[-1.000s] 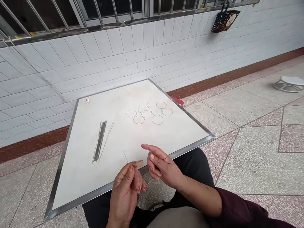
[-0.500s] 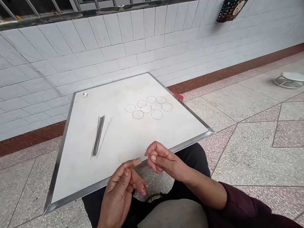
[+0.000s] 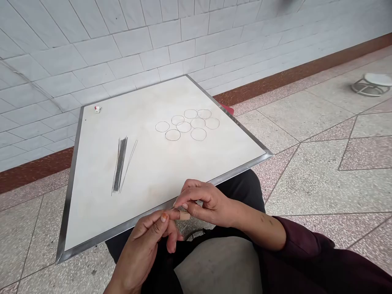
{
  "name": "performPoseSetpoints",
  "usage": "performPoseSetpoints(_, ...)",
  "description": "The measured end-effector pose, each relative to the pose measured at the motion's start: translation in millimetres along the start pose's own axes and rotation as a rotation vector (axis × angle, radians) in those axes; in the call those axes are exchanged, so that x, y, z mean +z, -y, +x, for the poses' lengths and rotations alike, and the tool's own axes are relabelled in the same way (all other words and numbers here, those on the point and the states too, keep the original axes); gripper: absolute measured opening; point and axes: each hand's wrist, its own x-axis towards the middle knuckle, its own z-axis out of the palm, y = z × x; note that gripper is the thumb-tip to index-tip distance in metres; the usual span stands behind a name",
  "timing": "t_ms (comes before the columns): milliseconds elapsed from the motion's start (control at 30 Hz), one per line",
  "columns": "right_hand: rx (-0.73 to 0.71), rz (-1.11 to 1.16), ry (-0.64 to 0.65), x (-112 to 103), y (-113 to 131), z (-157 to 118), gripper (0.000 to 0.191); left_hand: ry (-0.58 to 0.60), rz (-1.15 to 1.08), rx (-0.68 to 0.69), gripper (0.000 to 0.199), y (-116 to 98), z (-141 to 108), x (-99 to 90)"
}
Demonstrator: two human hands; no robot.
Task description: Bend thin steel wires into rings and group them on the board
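My left hand (image 3: pixel 147 241) pinches a thin wire (image 3: pixel 173 208) between thumb and forefinger at the table's near edge; a tan bandage wraps one fingertip. My right hand (image 3: pixel 208 202) closes its thumb and forefinger on the same wire, close to the left fingertips. Most of the wire is hidden by the fingers. On the white table (image 3: pixel 147 163) lies a bundle of straight dark wires (image 3: pixel 120 165) at the left, with a few loose wires (image 3: pixel 129 165) beside it. Several thin wire rings (image 3: pixel 198 134) lie partly overlapping toward the right.
A small red and white object (image 3: pixel 97 109) sits at the table's far left corner. The metal table rim (image 3: pixel 245 165) runs above my knees. Behind stands a white tiled wall (image 3: pixel 122 49). A white round stool (image 3: pixel 372 83) is on the floor at far right.
My right hand has moved left and down, and its fingertips now meet the left hand's at the wire. The view has tilted lower, so the window bars have left the picture.
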Motion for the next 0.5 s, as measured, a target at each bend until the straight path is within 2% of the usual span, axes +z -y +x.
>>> performPoseSetpoints(100,0.016,-0.028,-0.021,1.3,-2.4,-1.8,0.022,-0.011,-0.029,0.024,0.038,2.1,-2.1,0.3)
performPoseSetpoints(200,-0.029,-0.035,-0.030,1.8,-2.2,-1.6,0.023,0.023,-0.047,-0.005,0.040,1.7,-4.3,0.7)
performPoseSetpoints(500,-0.092,-0.067,0.052,0.7,0.6,-2.0,0.029,0.090,-0.044,-0.083,0.034,-1.4,-3.1,-0.2)
